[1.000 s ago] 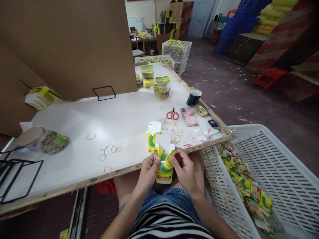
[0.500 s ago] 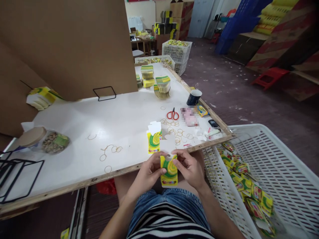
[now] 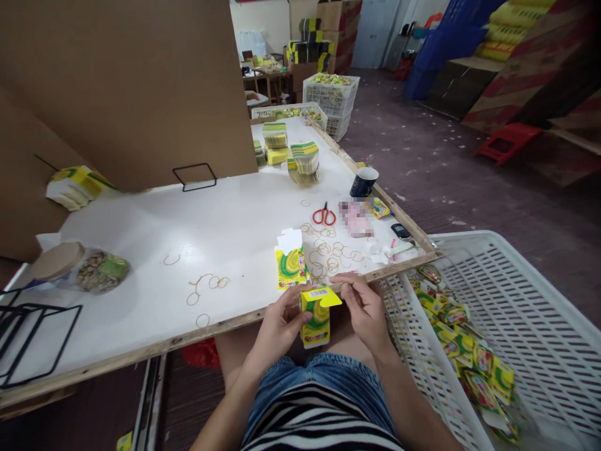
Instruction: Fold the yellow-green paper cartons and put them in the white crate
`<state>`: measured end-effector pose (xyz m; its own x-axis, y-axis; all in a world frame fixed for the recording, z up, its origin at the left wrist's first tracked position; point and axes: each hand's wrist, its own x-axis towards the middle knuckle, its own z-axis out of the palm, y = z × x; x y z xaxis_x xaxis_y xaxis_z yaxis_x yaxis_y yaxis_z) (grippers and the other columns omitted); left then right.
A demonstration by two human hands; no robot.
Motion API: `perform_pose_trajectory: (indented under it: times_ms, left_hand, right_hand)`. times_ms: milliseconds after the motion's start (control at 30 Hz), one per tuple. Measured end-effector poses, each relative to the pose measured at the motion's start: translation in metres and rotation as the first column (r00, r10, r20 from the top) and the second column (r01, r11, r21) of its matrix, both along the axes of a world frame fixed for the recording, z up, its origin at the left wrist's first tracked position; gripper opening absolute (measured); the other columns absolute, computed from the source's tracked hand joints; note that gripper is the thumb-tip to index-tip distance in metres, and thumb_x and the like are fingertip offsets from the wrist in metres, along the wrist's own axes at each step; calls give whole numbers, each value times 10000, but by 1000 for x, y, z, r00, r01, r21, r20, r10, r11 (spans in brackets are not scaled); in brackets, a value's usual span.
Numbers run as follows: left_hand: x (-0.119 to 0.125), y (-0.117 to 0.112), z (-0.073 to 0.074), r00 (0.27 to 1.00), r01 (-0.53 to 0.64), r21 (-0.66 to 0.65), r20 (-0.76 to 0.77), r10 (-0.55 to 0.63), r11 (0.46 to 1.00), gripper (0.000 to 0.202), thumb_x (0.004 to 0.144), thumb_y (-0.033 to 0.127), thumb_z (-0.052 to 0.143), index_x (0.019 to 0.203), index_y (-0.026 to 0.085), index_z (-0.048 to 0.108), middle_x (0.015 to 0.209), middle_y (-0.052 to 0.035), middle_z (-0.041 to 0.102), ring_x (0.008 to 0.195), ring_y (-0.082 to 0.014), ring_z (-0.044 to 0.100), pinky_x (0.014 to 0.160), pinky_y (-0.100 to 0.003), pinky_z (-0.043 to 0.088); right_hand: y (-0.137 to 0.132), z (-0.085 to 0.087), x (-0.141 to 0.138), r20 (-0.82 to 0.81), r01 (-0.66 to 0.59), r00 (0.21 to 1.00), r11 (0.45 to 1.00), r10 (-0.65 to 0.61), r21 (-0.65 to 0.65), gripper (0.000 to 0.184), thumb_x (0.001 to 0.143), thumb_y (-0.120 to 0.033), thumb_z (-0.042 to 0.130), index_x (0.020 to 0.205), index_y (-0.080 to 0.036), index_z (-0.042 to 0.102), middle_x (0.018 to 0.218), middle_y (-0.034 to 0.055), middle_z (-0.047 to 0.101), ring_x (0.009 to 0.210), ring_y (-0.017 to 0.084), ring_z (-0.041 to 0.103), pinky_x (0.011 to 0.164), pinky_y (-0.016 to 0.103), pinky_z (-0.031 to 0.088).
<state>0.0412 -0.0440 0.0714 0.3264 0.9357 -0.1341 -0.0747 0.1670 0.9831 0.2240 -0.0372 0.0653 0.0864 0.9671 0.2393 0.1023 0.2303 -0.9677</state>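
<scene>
My left hand (image 3: 285,319) grips a small yellow-and-green cardboard box (image 3: 315,322) by its left side, thumb on the front. The box is upright over my lap at the table edge. Its top flap, with a barcode, is folded forward over the front. My right hand (image 3: 366,310) is closed, its fingertips at the right end of this flap. On the table just behind lie more flattened boxes (image 3: 291,263) of the same print, white flaps upward.
Rubber bands (image 3: 323,250), red-handled scissors (image 3: 324,215) and a dark mug (image 3: 364,182) are on the white table (image 3: 154,250). Stacked cartons (image 3: 303,160) stand farther back. A white basket (image 3: 526,294) with filled packs is at my right. A cardboard panel (image 3: 154,81) rises behind. A clear jar (image 3: 102,270) lies left.
The box's white top flap, upright before, is folded down toward me, showing its yellow barcode side. My right hand has shifted slightly right and up from the box front.
</scene>
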Motion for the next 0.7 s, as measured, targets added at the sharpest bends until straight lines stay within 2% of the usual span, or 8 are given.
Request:
perform_pose_trajectory:
  times_ms: [67,133,233,367,433,600,700]
  left_hand:
    - [1,0,1,996,-57,24,-65,59,998,438,826,310,659,1243,214,564,1217,-108,640,877,-188,675,764,-300,558]
    - [3,0,1,991,-77,58,-109,83,995,424,829,293,646,1240,217,577,1242,-102,630,886,-181,673,792,-305,560]
    - [5,-2,-1,993,-38,60,-112,45,997,449,841,276,622,1282,219,554,1251,-104,632,968,-204,668,861,-339,555]
    - [4,-4,0,998,30,39,-54,-27,999,493,873,269,589,1354,223,492,1260,-115,632,1097,-227,631,965,-378,509]
    - [3,-2,4,999,32,22,-12,-32,999,496,873,270,597,1355,227,488,1257,-119,634,1112,-231,625,965,-376,506]
    - [5,2,14,995,4,-39,100,0,999,550,811,297,692,1322,221,505,1175,-120,678,981,-238,677,836,-349,553]
    - [11,1,14,995,34,-13,89,-33,999,540,811,315,694,1310,218,515,1139,-111,693,924,-226,689,819,-340,551]
  right_hand:
    - [0,4,3,0,-78,997,996,78,-50,264,942,-373,492,988,-201,687,934,67,693,847,185,641,773,315,535]
    - [0,7,4,6,-195,980,970,198,-144,262,895,-358,565,1091,-210,658,893,40,694,744,162,631,671,275,530]
    - [0,10,2,75,-266,954,936,290,-230,351,838,-293,615,1180,-226,583,802,-3,684,675,144,624,583,229,490]
    - [1,12,-2,259,-165,940,960,222,-224,262,832,-265,594,1089,-214,587,527,-83,522,468,111,486,471,204,376]
    - [1,14,-4,305,-122,935,970,183,-209,254,826,-267,609,1071,-207,585,469,-108,447,420,101,415,455,205,345]
    - [-2,15,-7,289,-88,950,989,120,-121,264,846,-321,624,1076,-190,619,487,-92,458,437,99,419,468,206,370]
    - [-3,11,-6,215,-37,975,997,51,-69,237,877,-376,596,1025,-200,654,707,-9,632,606,128,567,572,226,463]
